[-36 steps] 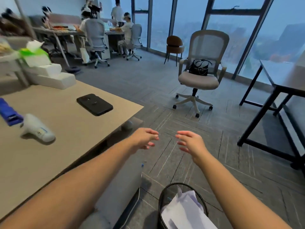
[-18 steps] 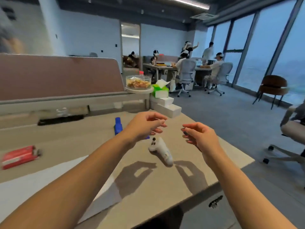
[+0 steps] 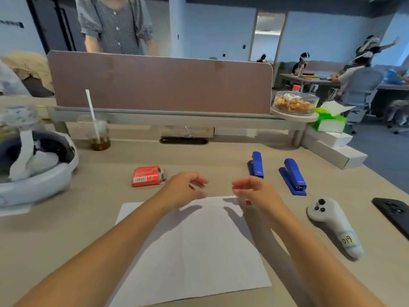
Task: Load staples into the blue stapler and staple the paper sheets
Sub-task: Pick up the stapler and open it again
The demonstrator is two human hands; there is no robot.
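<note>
Head view: nothing begun yet. The left hand [image 3: 183, 187] and right hand [image 3: 254, 191] hover loosely curled and empty above the paper [image 3: 194, 251]. The blue stapler [image 3: 256, 165] lies at one o'clock, a second stapler [image 3: 293, 177] beside it, and the staple box [image 3: 147, 176] at eleven.

The paper sheets [image 3: 192, 247] lie flat on the desk [image 3: 66, 229]. Above their far edge hover the left hand [image 3: 183, 189] and the right hand [image 3: 254, 191], apart from each other, fingers loosely curled, holding nothing. Beyond the sheets' far left corner lies a red staple box [image 3: 147, 176]. Beyond their far right corner lie 2 staplers: a blue stapler [image 3: 256, 165] and, right of it, a second blue stapler [image 3: 293, 176], set at a slant. Right of the sheets rests a white controller [image 3: 334, 224], and farther right a black phone [image 3: 394, 212].
</note>
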